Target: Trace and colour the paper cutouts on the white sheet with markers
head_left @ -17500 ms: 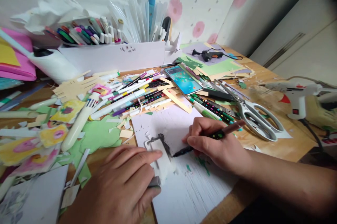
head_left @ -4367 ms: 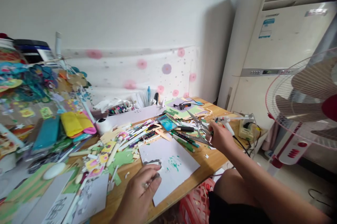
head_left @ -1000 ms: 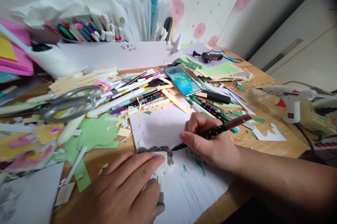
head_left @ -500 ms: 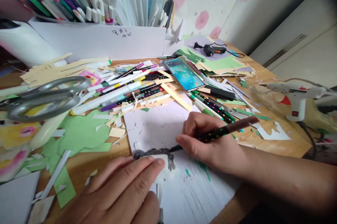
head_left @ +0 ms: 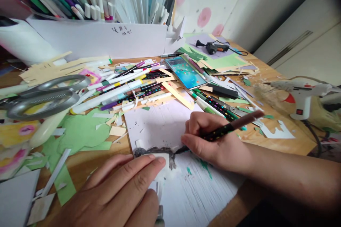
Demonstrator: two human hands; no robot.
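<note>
Pinched in my right hand (head_left: 210, 141) is a dark marker (head_left: 226, 127) dotted with coloured specks, its brown end pointing up to the right. Its tip meets the dark grey colouring along the edge of a small pale paper piece (head_left: 162, 157). My left hand (head_left: 128, 188) lies flat over that piece, fingers stretched out, pressing it against a white sheet (head_left: 157, 124). Grey and green marks show on the sheet. Below the left fingers a grey object (head_left: 160, 214) is partly hidden.
Grey-handled scissors (head_left: 45, 99) and green paper scraps (head_left: 82, 131) lie at left. Several markers (head_left: 119, 90) and a phone (head_left: 185, 72) are heaped behind the sheet. A white glue gun (head_left: 302, 95) stands at right. A white box (head_left: 98, 38) of pens is at the back.
My right hand and the marker tip have shifted slightly to the right along the paper piece. My left hand stays on it. The view has tilted a little.
</note>
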